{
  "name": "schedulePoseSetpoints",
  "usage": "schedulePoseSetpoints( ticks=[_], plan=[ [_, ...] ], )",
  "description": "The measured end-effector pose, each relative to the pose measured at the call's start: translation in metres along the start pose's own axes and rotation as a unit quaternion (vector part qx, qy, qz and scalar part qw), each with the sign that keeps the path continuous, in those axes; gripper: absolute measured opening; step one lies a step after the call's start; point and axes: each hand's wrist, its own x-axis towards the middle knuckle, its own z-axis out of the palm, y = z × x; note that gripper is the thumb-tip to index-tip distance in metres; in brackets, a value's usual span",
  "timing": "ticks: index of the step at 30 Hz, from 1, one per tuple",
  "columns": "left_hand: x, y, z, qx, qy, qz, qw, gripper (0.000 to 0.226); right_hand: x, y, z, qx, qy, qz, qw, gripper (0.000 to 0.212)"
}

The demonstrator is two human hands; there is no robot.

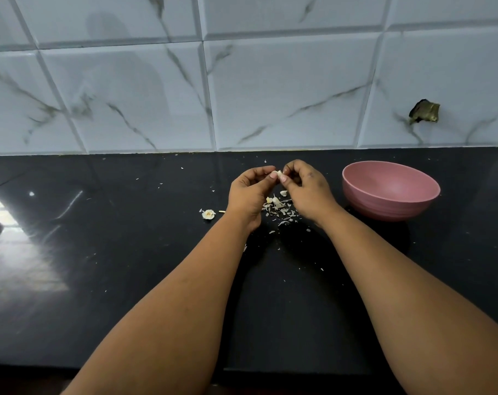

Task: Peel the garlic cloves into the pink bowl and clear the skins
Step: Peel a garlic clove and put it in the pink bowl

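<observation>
Head view: left hand (249, 186) and right hand (304, 185) both pinch one garlic clove (277, 174) above the skins (280, 210) on the black counter (128, 252). Pink bowl (390, 192) just right, near the tiled wall (242, 81). Bowl contents hidden. Broad bare counter left.

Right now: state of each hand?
Left hand: pinching the garlic clove.
Right hand: pinching the same clove, fingers curled at its skin.
</observation>
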Motion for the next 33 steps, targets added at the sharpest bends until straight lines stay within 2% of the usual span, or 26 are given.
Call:
schedulePoseSetpoints(
  ticks=[12,18,25,28,30,33],
  plan=[
    [0.002,0.007,-0.005,-0.051,0.015,-0.016,0.998,0.017,-0.001,0.000,-0.007,0.044,0.075,0.055,0.995,0.015],
    [-0.001,0.009,-0.003,-0.065,0.008,-0.019,0.998,0.010,-0.006,0.002,-0.007,-0.038,0.033,0.059,0.997,0.016],
    [-0.003,0.011,-0.001,-0.053,0.008,-0.013,0.998,0.021,-0.002,0.003,-0.015,0.066,0.057,0.115,0.990,0.015],
    [-0.004,0.010,-0.001,-0.042,0.009,-0.011,0.999,0.020,0.001,0.008,-0.016,0.056,0.064,0.128,0.988,0.016],
    [-0.004,0.011,-0.001,-0.040,0.013,-0.011,0.999,0.018,0.002,0.009,-0.016,0.015,0.036,0.136,0.990,0.008],
    [-0.004,0.013,-0.001,-0.047,0.025,-0.019,0.998,0.017,0.002,0.007,-0.019,0.014,0.006,0.169,0.986,0.008]
  ],
)
